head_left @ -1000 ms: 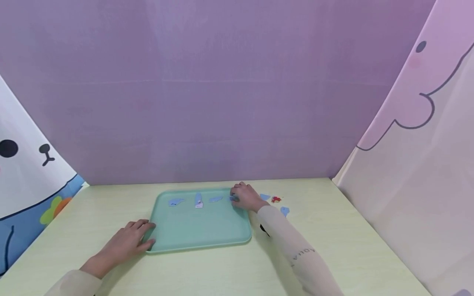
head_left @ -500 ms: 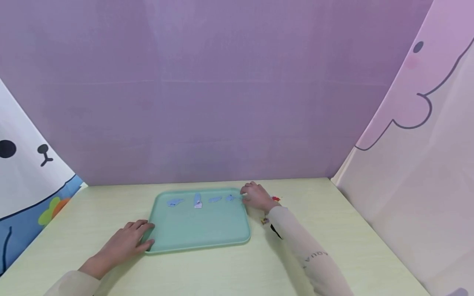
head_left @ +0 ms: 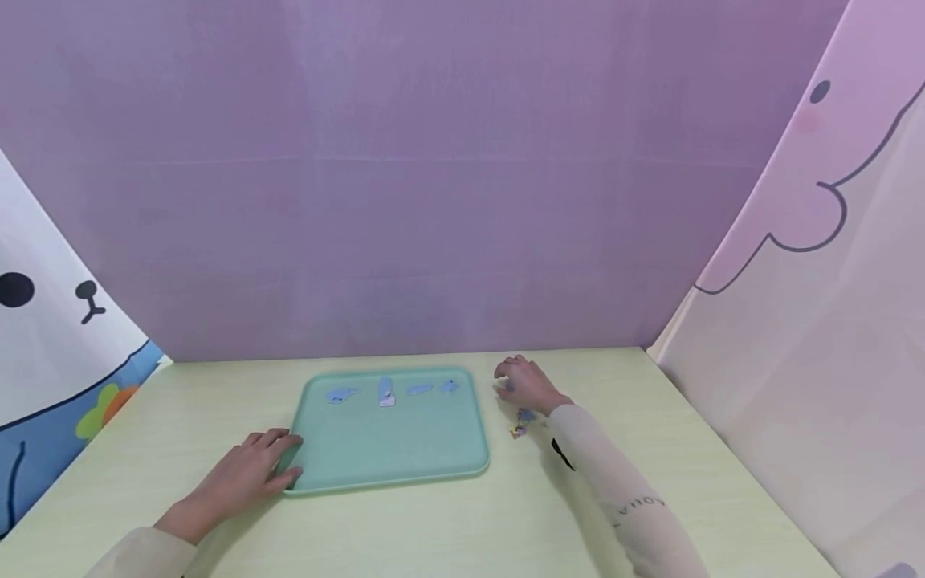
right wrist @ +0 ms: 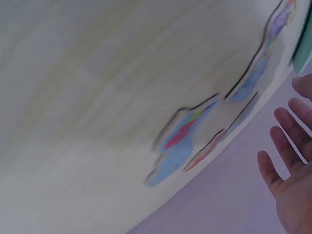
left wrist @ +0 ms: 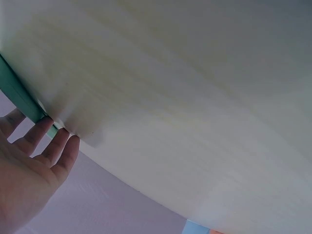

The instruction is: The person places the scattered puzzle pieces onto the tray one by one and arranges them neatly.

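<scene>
My left hand (head_left: 238,475) rests on the left rim of a mint-green tray (head_left: 390,449), fingers extended; in the left wrist view its fingertips touch the tray's edge and the table. Several thin blue puzzle-like pieces lie in a row along the tray's far side, among them a pointed one (head_left: 341,395) and a small one (head_left: 450,386) at the right. Beyond the tray's right edge, my right hand (head_left: 531,385) hovers low over a blue piece (head_left: 510,385), fingers spread and holding nothing. The right wrist view shows a blue-and-red piece (right wrist: 178,141) near it.
On the table to the right of the tray lie more loose pieces, including a colourful one (head_left: 517,431) and a blue one (head_left: 526,415) beside the right wrist. A purple backdrop (head_left: 462,201) rises behind the table; printed cloth panels flank both sides.
My right hand has left the tray's far right corner and moved right, over the loose pieces. A small blue piece it was at now lies uncovered on the tray. The left hand stays put.
</scene>
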A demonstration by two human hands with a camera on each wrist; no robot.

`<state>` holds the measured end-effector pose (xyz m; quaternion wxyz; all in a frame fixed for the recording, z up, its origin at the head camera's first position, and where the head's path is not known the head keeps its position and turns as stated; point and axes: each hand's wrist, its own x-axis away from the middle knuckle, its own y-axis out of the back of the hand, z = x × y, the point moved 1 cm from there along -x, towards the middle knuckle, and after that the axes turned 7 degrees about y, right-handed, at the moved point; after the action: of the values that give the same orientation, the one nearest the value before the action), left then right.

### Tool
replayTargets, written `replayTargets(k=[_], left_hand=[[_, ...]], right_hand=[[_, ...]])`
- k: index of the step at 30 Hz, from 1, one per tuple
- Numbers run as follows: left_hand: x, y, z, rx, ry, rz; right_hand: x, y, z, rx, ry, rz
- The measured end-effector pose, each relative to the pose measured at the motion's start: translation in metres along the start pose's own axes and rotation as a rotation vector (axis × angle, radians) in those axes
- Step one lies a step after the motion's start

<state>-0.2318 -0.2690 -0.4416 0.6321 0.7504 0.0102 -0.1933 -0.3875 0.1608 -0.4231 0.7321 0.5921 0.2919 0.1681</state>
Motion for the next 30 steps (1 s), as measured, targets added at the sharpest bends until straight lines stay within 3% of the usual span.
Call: replayTargets(k=[6,16,30], left_hand=[[0.0,0.001,-0.001,0.004,0.012,0.015],[0.0,0.001,0.0,0.005,0.01,0.009],[0.0,0.001,-0.001,0.003,0.01,0.01]], right_hand=[[0.009,0.001,-0.009,-0.032,-0.041,-0.01],[0.016,-0.001,-0.018,0.022,-0.089,-0.01],[0.021,-0.002,-0.022,-0.038,-0.118,0.017]])
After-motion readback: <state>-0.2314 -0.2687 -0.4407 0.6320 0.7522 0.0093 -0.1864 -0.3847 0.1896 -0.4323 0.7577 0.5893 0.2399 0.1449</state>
